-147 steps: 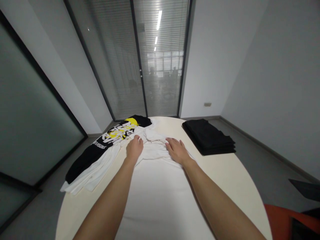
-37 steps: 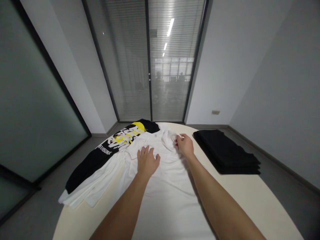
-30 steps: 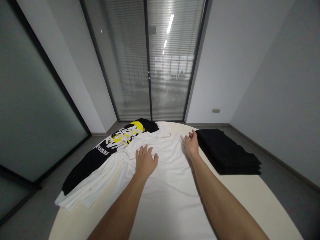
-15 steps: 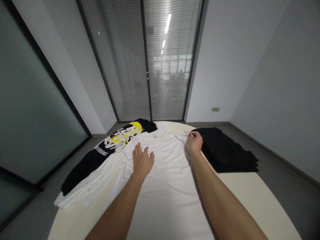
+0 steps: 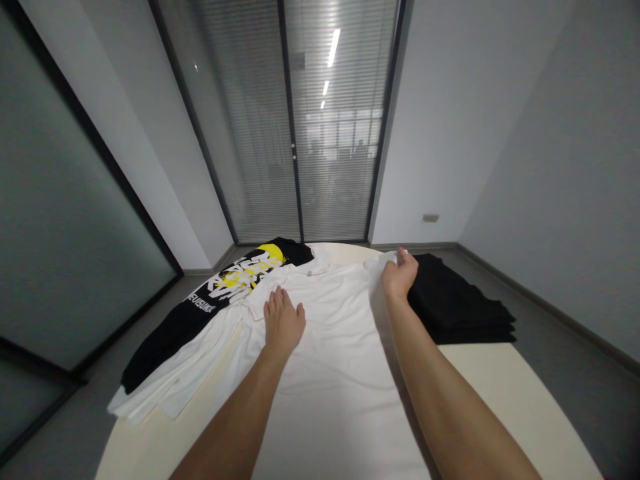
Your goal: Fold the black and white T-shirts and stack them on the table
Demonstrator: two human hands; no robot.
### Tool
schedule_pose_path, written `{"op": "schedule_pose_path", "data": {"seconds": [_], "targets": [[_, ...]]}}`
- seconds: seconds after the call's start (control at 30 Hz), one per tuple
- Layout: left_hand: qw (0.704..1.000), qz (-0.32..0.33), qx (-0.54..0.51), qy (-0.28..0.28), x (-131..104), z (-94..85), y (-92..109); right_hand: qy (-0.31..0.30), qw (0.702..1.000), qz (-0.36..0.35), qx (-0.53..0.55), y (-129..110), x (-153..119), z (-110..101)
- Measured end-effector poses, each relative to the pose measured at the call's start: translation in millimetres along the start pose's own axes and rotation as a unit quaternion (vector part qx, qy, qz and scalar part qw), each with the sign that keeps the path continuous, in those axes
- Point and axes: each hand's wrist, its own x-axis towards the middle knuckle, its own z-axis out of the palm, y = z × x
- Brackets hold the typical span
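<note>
A white shirt lies spread over the middle of the table, its collar toward the far edge. My left hand rests flat on its upper left part, fingers apart. At the shirt's far right corner, my right hand is closed on the white sleeve and holds it slightly raised, beside the black stack. Other white garments lie at the left, next to a black garment with yellow and white print.
Folded black clothes form a stack on the right side of the pale table. Beyond the table's far edge stand a glass partition with blinds and grey walls.
My right hand has moved to the right and slightly up, drawing the sleeve outward toward the black stack. My left hand has stayed nearly in place.
</note>
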Motion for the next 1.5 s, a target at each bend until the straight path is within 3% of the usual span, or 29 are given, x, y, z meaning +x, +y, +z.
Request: {"op": "schedule_pose_path", "data": {"seconds": [0.23, 0.4, 0.5, 0.57, 0.63, 0.73, 0.83, 0.9, 1.0, 1.17, 1.37, 1.5], "targets": [[1.000, -0.002, -0.013, -0.001, 0, 0.3, 0, 0.046, 0.994, 0.067, -0.076, 6, 7, -12], [1.000, 0.000, -0.019, 0.001, 0, 1.6, -1, 0.025, 0.990, 0.110, -0.086, 3, 8, -14], [1.000, 0.004, -0.022, 0.010, -1, 0.6, -2, 0.028, 0.987, 0.089, -0.130, -10, 2, -19], [1.000, 0.000, -0.023, 0.016, -1, -0.1, -2, 0.029, 0.985, 0.031, -0.166, -21, -4, -21], [1.000, -0.007, -0.020, 0.014, 0, -0.3, -2, -0.023, 0.984, -0.047, -0.167, -32, -9, -21], [1.000, -0.013, -0.012, 0.009, 1, 0.3, -2, -0.196, 0.963, -0.123, -0.138, -45, -22, -12], [1.000, -0.015, -0.012, 0.017, 3, 0.4, -3, -0.340, 0.916, -0.120, -0.177, -52, -42, 1], [0.999, -0.019, -0.020, 0.028, 4, -1.0, -3, -0.384, 0.887, -0.127, -0.224, -55, -58, 7], [0.997, -0.036, -0.045, 0.049, 10, -6.4, -6, -0.394, 0.864, -0.155, -0.273, -56, -79, 10], [0.988, -0.078, -0.110, 0.074, 34, -19.8, -21, -0.386, 0.853, -0.183, -0.301, -49, -96, 11], [0.965, -0.165, -0.173, 0.109, 84, -32.5, -59, -0.411, 0.841, -0.188, -0.298, -41, -98, 14], [0.951, -0.222, -0.180, 0.122, 104, -37.7, -84, -0.427, 0.833, -0.181, -0.302, -38, -98, 14]]}}
